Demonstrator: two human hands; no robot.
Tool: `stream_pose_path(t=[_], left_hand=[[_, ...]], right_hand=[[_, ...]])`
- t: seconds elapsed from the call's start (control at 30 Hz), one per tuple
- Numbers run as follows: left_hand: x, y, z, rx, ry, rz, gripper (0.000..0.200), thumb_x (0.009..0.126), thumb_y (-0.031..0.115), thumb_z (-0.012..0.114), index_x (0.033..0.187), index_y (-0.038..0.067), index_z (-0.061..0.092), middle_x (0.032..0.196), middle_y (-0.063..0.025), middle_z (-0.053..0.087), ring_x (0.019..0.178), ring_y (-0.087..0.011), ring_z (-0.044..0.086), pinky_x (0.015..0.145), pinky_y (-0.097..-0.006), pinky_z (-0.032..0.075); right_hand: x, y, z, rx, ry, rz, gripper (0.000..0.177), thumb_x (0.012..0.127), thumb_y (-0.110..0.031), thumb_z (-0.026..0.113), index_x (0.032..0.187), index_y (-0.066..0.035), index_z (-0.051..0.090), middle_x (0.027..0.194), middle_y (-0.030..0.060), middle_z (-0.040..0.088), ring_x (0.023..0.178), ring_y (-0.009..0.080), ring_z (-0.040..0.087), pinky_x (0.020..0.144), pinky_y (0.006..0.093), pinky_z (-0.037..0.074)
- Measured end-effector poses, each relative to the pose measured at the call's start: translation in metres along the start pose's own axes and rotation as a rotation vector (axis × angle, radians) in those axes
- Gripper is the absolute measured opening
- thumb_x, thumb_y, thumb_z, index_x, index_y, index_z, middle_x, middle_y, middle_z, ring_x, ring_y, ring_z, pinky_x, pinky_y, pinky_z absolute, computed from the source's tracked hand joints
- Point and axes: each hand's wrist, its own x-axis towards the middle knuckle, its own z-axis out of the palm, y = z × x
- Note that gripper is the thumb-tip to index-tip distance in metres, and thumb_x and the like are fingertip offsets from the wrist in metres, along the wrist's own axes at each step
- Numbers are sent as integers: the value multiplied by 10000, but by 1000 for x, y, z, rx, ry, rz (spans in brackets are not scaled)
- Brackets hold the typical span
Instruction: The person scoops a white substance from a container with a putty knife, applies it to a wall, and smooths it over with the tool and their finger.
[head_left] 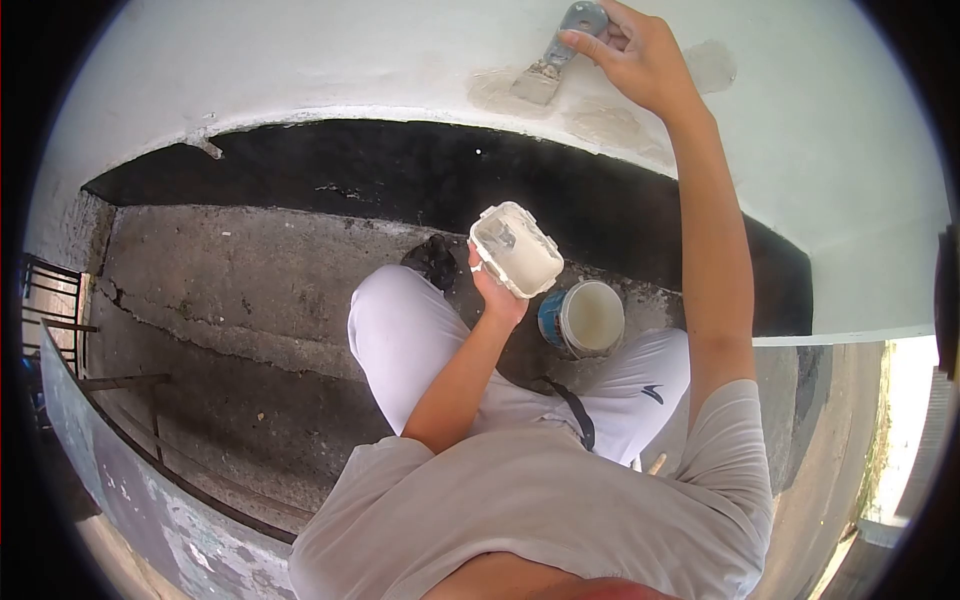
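Around the grey handle of a putty knife [560,50], my right hand [632,50] is closed at the top of the view. The knife's metal blade lies against a beige patch [490,92] on the pale wall [350,65]. More beige patches show beside and below it. My left hand [497,295] holds a small white plastic tub [535,262] from below, its fingers partly hidden by it. White paste coats the tub's inside, with a greyish smear near its middle.
A bucket [594,318] with a blue label stands on the concrete floor between my knees and the wall's black lower band [400,165]. A dark object [432,262] lies by my left knee. A low wall [150,495] and metal bars [52,300] are at the left.
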Motion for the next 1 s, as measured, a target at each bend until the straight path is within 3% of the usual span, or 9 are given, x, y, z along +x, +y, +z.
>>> stream_pose_path(t=[0.2, 0.3, 0.4, 0.5, 0.7, 0.8, 0.9, 1.0], left_hand=[[-1, 0, -2, -19, 7, 10, 676, 1011, 637, 369, 1441, 131, 496, 1395, -116, 586, 1252, -325, 589, 1041, -547, 501], [-2, -1, -1, -9, 25, 6, 674, 1010, 635, 374, 1440, 131, 495, 1394, -119, 585, 1249, -327, 590, 1038, -551, 502], [-3, -2, 1, 6, 18, 4, 671, 1009, 634, 375, 1438, 132, 497, 1391, -120, 586, 1245, -328, 592, 1036, -554, 502], [-4, -3, -1, 2, -11, 2, 667, 1012, 632, 370, 1436, 133, 499, 1387, -119, 588, 1241, -328, 594, 1034, -557, 502], [-9, -6, 0, -11, -4, -10, 665, 1013, 633, 363, 1439, 140, 499, 1385, -113, 590, 1248, -319, 594, 1041, -542, 501], [-6, -5, 2, 12, 14, 19, 669, 1012, 637, 359, 1440, 143, 500, 1384, -109, 591, 1253, -316, 592, 1046, -534, 499], [-5, -3, -2, 26, 63, 25, 676, 1010, 645, 354, 1438, 143, 502, 1382, -103, 593, 1253, -315, 592, 1047, -530, 499], [-2, -2, -4, 26, 30, 3, 681, 1008, 650, 349, 1435, 143, 504, 1379, -100, 595, 1247, -315, 595, 1045, -531, 500]], right_hand=[[-2, -3, -16, 220, 25, -14, 316, 870, -253, 786, 979, 22, 675, 834, 174, 714, 718, 221, 652, 703, 366, 528], [-5, 22, 25, 4, 75, -108, 494, 896, -419, 780, 1094, 16, 658, 715, 114, 657, 644, 178, 591, 638, 334, 492], [0, 20, 33, -57, -77, 5, 515, 887, -419, 791, 1116, 23, 658, 732, 107, 662, 664, 163, 588, 655, 329, 494], [8, 14, 19, 4, -22, 28, 336, 863, -264, 791, 963, 33, 670, 806, 178, 698, 698, 225, 638, 681, 376, 515], [5, -7, -5, -59, 48, 117, 332, 860, -263, 793, 949, 33, 672, 780, 170, 690, 686, 226, 626, 660, 379, 504], [-3, -11, -20, 61, 148, -50, 311, 866, -249, 792, 946, 29, 676, 765, 151, 693, 673, 210, 622, 653, 365, 509], [-12, -22, -32, 253, 88, 67, 295, 874, -236, 793, 943, 28, 679, 779, 131, 707, 683, 179, 628, 663, 344, 520], [-17, -22, -31, 109, 17, 116, 285, 882, -231, 794, 943, 23, 680, 811, 122, 723, 717, 147, 642, 677, 317, 527]])
